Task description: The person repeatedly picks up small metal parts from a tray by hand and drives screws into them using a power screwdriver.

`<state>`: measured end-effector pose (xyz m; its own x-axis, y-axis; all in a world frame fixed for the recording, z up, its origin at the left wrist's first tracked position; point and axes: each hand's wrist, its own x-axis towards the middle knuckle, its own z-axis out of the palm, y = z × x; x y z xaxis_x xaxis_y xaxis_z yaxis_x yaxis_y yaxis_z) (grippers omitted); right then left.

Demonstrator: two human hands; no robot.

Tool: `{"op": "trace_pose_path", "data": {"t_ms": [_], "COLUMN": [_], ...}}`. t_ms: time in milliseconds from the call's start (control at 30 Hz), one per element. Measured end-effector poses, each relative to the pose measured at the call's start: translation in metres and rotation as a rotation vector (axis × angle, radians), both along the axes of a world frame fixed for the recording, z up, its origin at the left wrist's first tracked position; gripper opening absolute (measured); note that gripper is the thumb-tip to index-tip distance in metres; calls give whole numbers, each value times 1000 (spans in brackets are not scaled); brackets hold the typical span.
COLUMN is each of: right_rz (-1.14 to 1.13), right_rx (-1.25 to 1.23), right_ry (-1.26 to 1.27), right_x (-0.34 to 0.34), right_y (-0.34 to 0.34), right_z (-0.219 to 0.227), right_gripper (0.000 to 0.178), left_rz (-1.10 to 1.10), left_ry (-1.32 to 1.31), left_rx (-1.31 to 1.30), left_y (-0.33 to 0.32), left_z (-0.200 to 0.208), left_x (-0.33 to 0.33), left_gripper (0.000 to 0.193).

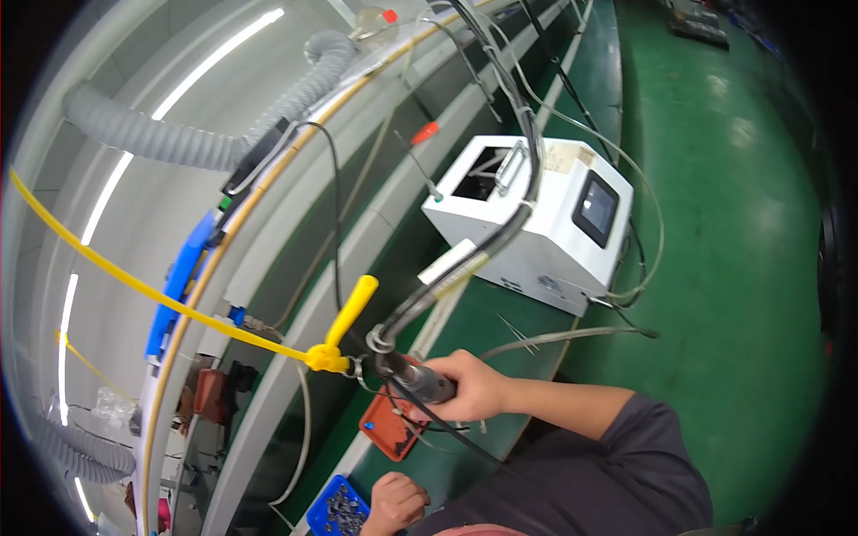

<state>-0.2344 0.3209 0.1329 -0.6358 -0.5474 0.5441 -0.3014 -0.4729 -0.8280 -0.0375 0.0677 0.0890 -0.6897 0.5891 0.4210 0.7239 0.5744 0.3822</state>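
My right hand (469, 386) is closed around a grey cylindrical hand tool (427, 382), which hangs from a yellow strap (326, 357) by a metal ring. A thick bundle of black cable and hose (500, 237) runs into the top of the tool. Below it lies an orange-red tray (391, 424), partly hidden by my right hand and thin dark leads. My left hand (399, 502) is curled closed beside a blue tray (340, 507) of small dark parts; whatever its fingers hold is hidden.
A white machine (527, 232) with a small screen stands on the green bench (496, 317) ahead to the right. Several thin pale strips (521, 338) and a grey hose (572, 337) lie near it. A loose cable (307, 429) hangs by the metal rail (268, 420) at left.
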Motion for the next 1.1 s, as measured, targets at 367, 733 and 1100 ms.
{"op": "trace_pose_path", "data": {"t_ms": [367, 733, 1100], "right_rz": [163, 465, 455], "right_rx": [91, -22, -168], "right_ry": [-65, -180, -402], "right_x": [-26, -33, -22], "right_y": [-38, -51, -47], "right_z": [-18, -32, -43], "right_gripper": [27, 36, 38], "left_rz": [392, 1178, 1090], "left_ry": [144, 343, 98], "left_rx": [-265, -74, -166], "left_y": [-14, 77, 65], "left_z": [48, -3, -58], "left_x": [70, 126, 89], "left_gripper": [21, 17, 16]}}
